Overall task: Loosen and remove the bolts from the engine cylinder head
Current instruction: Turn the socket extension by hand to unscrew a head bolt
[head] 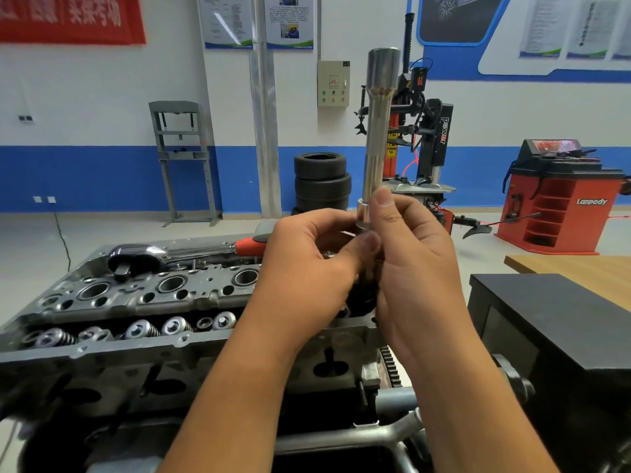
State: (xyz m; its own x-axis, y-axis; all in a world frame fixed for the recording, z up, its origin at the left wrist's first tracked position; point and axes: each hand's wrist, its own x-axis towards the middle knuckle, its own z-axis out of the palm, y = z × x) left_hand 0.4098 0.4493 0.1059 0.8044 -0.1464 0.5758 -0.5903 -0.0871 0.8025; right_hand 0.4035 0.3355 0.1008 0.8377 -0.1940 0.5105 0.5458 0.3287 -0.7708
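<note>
Bare metal of the cylinder head [143, 298] is seen lowest and nearest, with valve springs [143, 329] along its front edge. Above its right end, a long socket extension [377, 131] is held upright, pinched at its base by the left hand [307, 268] and right hand [406, 261]. A red-handled ratchet [177, 252] is laid across the head behind. Stacked tyres [321, 180] are seen farther back.

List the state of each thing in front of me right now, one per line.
Extension bar: upright, held at its lower end by both hands.
Left hand: gripping.
Right hand: pinching.
Ratchet wrench: lying on cylinder head, unheld.
Valve springs: exposed.
</note>
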